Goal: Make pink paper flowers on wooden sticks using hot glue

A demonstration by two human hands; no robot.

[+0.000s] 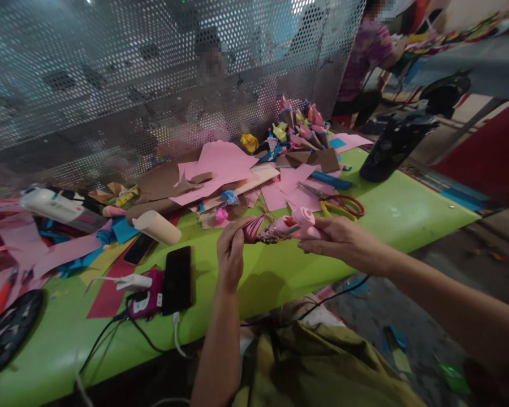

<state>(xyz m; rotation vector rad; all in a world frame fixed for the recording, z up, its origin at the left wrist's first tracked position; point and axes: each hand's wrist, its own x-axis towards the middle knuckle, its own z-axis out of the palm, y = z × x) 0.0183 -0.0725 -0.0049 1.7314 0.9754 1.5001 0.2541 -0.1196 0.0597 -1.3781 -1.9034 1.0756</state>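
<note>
My left hand (pixel 231 249) is closed around the end of a pink striped paper cone (pixel 257 227). A decorated, beaded-looking stretch runs from the cone toward the right; its details are blurred. At the other end, my right hand (pixel 345 242) pinches a pink paper rose (pixel 306 219) with a spiral top. The rose meets or overlaps the decorated part; I cannot tell whether they are joined. Both hands are above the front part of the green table (pixel 263 288). Just beyond the right hand lie scissors (pixel 343 206) with red and yellow handles.
Pink paper sheets (pixel 220 164) and several finished paper flowers (pixel 301 127) lie along the perforated metal screen (pixel 152 73). A black tumbler (pixel 396 147) stands at right. Left are a phone (pixel 177 280), a paper roll (pixel 158 227) and cables. A person (pixel 365 56) sits beyond.
</note>
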